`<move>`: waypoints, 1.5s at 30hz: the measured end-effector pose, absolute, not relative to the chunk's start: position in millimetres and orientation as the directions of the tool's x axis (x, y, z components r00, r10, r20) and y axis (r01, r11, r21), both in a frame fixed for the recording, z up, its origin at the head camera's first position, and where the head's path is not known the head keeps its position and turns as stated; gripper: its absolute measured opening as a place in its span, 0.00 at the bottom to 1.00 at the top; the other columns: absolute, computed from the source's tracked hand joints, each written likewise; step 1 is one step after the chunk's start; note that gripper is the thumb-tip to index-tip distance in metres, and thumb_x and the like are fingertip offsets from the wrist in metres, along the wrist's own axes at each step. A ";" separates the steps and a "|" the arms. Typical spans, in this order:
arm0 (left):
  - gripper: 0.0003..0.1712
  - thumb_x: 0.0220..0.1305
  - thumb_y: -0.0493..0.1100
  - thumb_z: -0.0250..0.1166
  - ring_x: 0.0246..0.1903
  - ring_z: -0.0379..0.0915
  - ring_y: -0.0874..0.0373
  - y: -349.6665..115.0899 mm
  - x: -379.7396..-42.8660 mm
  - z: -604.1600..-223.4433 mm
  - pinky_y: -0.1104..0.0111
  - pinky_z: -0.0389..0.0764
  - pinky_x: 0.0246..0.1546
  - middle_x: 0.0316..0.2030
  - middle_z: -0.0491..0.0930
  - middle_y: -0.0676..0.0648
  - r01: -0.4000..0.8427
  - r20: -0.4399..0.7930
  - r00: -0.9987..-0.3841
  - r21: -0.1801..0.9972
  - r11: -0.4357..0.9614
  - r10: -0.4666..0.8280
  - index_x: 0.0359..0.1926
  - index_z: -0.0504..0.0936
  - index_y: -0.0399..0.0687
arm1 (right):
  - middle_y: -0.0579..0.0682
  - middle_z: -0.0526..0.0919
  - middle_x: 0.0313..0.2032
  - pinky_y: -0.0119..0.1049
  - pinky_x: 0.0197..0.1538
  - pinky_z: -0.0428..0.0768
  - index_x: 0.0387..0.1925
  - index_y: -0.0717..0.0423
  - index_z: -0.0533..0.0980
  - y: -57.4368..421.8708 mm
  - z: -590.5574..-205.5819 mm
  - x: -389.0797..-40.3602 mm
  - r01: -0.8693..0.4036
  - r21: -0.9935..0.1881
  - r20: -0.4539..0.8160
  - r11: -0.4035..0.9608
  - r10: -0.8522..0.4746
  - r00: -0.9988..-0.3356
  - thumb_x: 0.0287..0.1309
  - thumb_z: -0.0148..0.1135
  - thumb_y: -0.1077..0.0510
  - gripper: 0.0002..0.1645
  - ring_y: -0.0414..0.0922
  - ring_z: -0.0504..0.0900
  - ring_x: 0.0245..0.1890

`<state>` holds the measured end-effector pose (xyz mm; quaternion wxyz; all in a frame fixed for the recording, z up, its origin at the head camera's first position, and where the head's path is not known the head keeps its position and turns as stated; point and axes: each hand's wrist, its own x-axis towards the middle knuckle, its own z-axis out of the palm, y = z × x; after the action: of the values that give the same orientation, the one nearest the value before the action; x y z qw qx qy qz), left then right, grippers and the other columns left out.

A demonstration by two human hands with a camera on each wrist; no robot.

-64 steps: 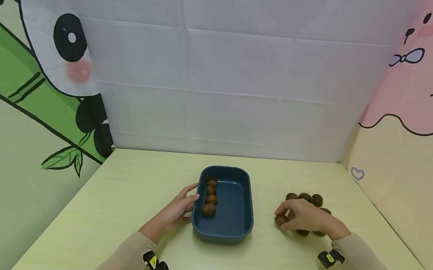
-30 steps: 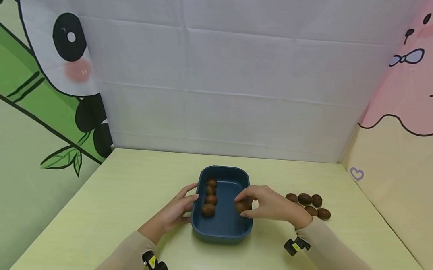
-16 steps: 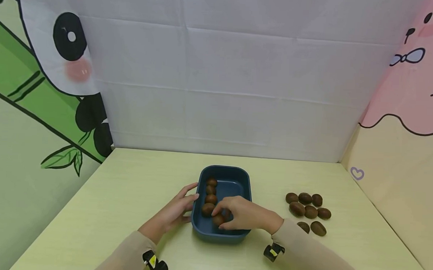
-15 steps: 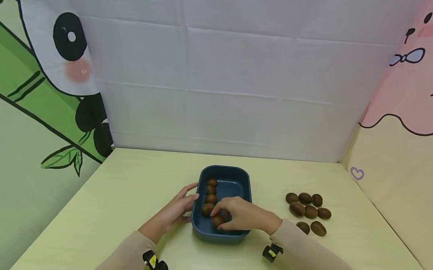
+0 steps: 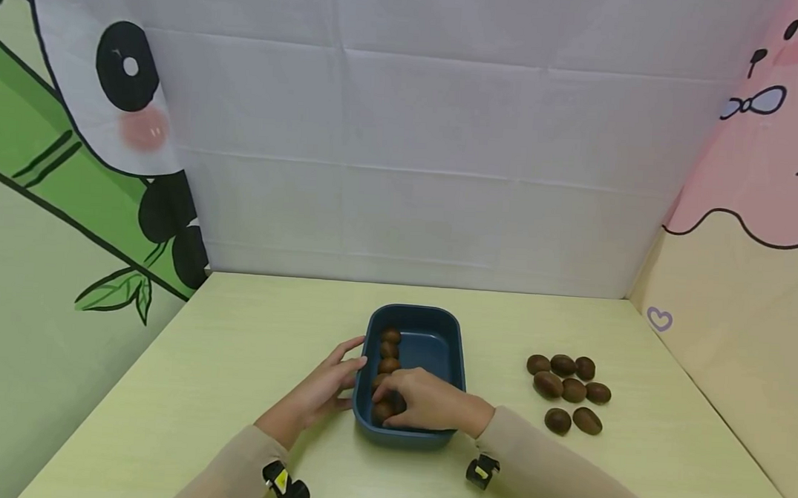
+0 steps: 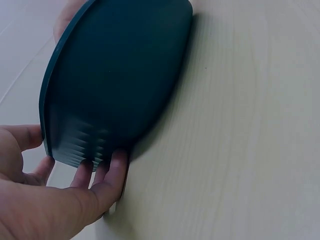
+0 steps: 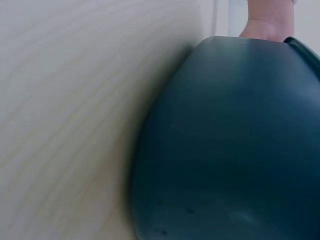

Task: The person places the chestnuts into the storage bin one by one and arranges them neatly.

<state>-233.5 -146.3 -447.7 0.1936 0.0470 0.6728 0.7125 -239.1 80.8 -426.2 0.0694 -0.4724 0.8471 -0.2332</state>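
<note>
A dark blue rectangular box (image 5: pixel 434 354) stands on the table. Brown kiwis (image 5: pixel 389 366) line its left inner side in a row, the nearer end partly covered by my right hand (image 5: pixel 426 399). That hand reaches over the right rim and pinches a kiwi (image 5: pixel 382 412) low in the near left corner; another brown shape shows beneath its fingers. My left hand (image 5: pixel 326 387) touches the box's left outer side. In the left wrist view, its spread fingertips (image 6: pixel 118 159) press against the wall (image 6: pixel 120 65), close to the rim. The right wrist view shows mostly the box's outer wall (image 7: pixel 225 140).
Several more kiwis (image 5: pixel 573 390) lie in loose rows on the pale wooden table (image 5: pixel 269 310), right of the box. A white cloth backdrop (image 5: pixel 411 131) rises behind the table. Decorated panels flank it, a green one (image 5: pixel 51 249) at left and a pink-and-cream one (image 5: pixel 738 293) at right.
From the pile at right, my right hand has carried a kiwi left into the box and down to the near end of the row. The left hand stays at the box's side.
</note>
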 end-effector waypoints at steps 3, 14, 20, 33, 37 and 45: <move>0.36 0.77 0.53 0.53 0.62 0.71 0.42 -146.7 -232.9 -447.7 0.45 0.73 0.56 0.65 0.71 0.34 -0.210 -0.190 -0.920 0.977 -0.023 0.344 0.78 0.50 0.56 | 0.38 0.84 0.46 0.26 0.51 0.74 0.49 0.52 0.82 78.3 -428.5 -239.4 -0.766 -0.472 0.110 0.437 -0.832 -0.543 0.56 0.76 0.56 0.19 0.32 0.78 0.48; 0.37 0.77 0.54 0.54 0.63 0.69 0.41 -148.1 -233.1 -445.8 0.44 0.73 0.56 0.65 0.70 0.34 -0.211 -0.189 -0.918 0.977 -0.025 0.349 0.78 0.49 0.57 | 0.42 0.83 0.43 0.22 0.43 0.75 0.45 0.54 0.84 75.8 -426.1 -237.2 -0.751 -0.478 0.155 0.454 -0.798 -0.582 0.56 0.75 0.60 0.14 0.33 0.79 0.42; 0.37 0.77 0.53 0.53 0.64 0.69 0.41 -148.5 -232.6 -444.3 0.45 0.73 0.56 0.66 0.70 0.34 -0.209 -0.188 -0.915 0.978 -0.023 0.356 0.78 0.48 0.56 | 0.43 0.83 0.42 0.21 0.40 0.75 0.45 0.54 0.83 76.5 -425.3 -237.5 -0.746 -0.487 0.157 0.455 -0.794 -0.587 0.56 0.75 0.61 0.15 0.32 0.80 0.39; 0.36 0.77 0.52 0.53 0.64 0.68 0.40 -146.6 -232.7 -445.1 0.44 0.73 0.55 0.67 0.68 0.33 -0.213 -0.194 -0.922 0.977 -0.019 0.334 0.78 0.49 0.56 | 0.49 0.83 0.44 0.26 0.40 0.77 0.48 0.55 0.82 95.7 -407.4 -239.8 -0.711 -0.505 0.116 0.490 -0.778 -0.618 0.58 0.74 0.59 0.16 0.35 0.81 0.35; 0.36 0.77 0.53 0.54 0.63 0.69 0.41 -146.0 -232.1 -445.3 0.45 0.74 0.55 0.66 0.69 0.33 -0.214 -0.195 -0.925 0.977 -0.023 0.326 0.78 0.50 0.56 | 0.53 0.83 0.44 0.26 0.38 0.79 0.48 0.58 0.82 109.5 -397.0 -241.3 -0.703 -0.534 0.142 0.470 -0.770 -0.622 0.59 0.72 0.61 0.16 0.36 0.83 0.34; 0.35 0.77 0.52 0.53 0.62 0.71 0.43 -145.5 -232.5 -445.6 0.47 0.75 0.53 0.67 0.68 0.34 -0.217 -0.197 -0.925 0.976 -0.025 0.325 0.78 0.50 0.57 | 0.44 0.83 0.45 0.30 0.40 0.81 0.50 0.52 0.81 141.6 -379.9 -245.1 -0.675 -0.533 0.176 0.510 -0.714 -0.678 0.61 0.71 0.59 0.15 0.36 0.83 0.36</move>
<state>-232.5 -145.5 -445.6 0.1896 0.0401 0.6722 0.7146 -245.1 141.6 -379.9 0.0328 -0.3999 0.8682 -0.2918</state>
